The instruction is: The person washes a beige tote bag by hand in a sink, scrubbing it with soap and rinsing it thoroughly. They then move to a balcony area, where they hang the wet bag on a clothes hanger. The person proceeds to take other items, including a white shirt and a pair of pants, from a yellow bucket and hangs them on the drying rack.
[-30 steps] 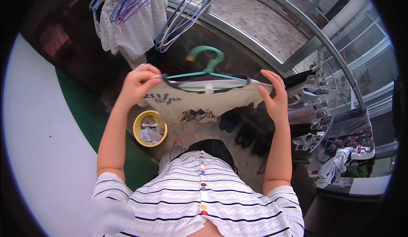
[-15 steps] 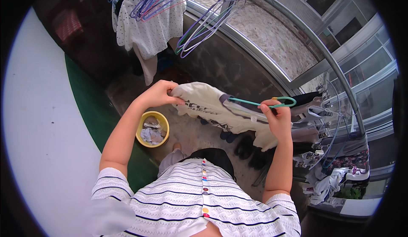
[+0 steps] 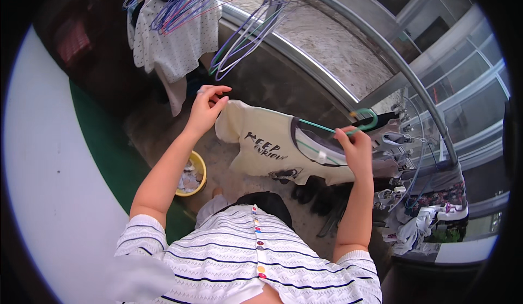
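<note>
A cream T-shirt (image 3: 259, 121) with dark lettering and a dark neckband hangs on a green hanger (image 3: 316, 125) in front of me. My right hand (image 3: 357, 150) is closed on the hanger near the base of its hook, at the right end of the neck opening. By the shirt's left shoulder is my left hand (image 3: 208, 108), with thumb and fingers apart and nothing between them. Its thumb is close to the sleeve top; whether they touch I cannot tell. The hanger's far right arm is hidden inside the shirt and behind my right hand.
A yellow bucket (image 3: 202, 174) with crumpled laundry stands on the floor at left. Spare hangers (image 3: 248, 37) and a dotted white garment (image 3: 177, 37) hang beyond. A curved metal rail (image 3: 389, 48) runs along the right, with clipped clothes (image 3: 430, 200) below. Dark shoes (image 3: 316, 195) lie beneath the shirt.
My left hand has let go of the shirt's shoulder and moved slightly left and up. The shirt front has swung down into view, showing its print. My right hand keeps hold of the hanger.
</note>
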A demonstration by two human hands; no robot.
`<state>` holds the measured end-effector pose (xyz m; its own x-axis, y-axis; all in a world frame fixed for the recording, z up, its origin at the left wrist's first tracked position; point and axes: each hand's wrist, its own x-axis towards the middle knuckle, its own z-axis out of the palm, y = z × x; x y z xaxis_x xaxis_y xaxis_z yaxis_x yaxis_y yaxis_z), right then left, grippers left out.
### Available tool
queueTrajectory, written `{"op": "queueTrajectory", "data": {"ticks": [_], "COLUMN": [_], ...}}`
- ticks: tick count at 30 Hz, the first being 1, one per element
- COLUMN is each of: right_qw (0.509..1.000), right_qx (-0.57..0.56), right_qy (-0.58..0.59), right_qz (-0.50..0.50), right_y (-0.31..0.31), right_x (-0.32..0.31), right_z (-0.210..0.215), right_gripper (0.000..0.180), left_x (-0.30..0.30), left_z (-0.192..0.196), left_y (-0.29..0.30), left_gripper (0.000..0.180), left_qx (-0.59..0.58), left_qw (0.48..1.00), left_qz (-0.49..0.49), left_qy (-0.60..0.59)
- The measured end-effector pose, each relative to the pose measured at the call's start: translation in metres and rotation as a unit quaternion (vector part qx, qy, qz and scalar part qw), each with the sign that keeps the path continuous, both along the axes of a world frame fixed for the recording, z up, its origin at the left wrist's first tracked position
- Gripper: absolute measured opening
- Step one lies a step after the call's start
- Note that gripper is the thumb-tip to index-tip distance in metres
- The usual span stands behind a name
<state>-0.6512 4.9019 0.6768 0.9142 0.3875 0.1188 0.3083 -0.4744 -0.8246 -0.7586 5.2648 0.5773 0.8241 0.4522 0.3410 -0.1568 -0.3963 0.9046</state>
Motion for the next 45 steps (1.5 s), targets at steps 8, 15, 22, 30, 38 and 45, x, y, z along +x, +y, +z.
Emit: {"op": "queueTrajectory", "data": {"ticks": [8,15,22,30,38,45], "right_qw": [0.929,0.856,0.856,0.826,0.850,0.870], "right_qx": [0.208,0.436,0.450,0.460,0.368,0.333], "right_qy": [0.270,0.221,0.170,0.237,0.240,0.237], "right_qz": [0.145,0.170,0.191,0.222,0.291,0.276], "right_y": [0.049,0.142,0.176,0.204,0.268,0.334], "right_x": [0.030,0.034,0.087,0.149,0.154,0.159], "right_z": [0.021,0.093,0.100,0.054,0.057,0.060], "right_gripper": [0.042,0.051,0.052,0.048,0.030,0.066], "left_x": [0.007,-0.021,0.000,0.039,0.025,0.032], "left_z": [0.021,0.110,0.109,0.084,0.088,0.096], "left_y": [-0.038,-0.098,-0.102,-0.080,-0.042,0.011], "left_gripper": [0.017,0.038,0.055,0.053,0.054,0.054], "left_qx": [-0.043,-0.097,0.163,0.177,0.224,0.245], "left_qw": [0.994,0.975,0.984,0.983,0.971,0.962], "left_qz": [-0.099,-0.198,-0.048,-0.055,0.066,0.089], "left_qy": [-0.005,-0.016,-0.058,0.000,0.047,0.082]}}
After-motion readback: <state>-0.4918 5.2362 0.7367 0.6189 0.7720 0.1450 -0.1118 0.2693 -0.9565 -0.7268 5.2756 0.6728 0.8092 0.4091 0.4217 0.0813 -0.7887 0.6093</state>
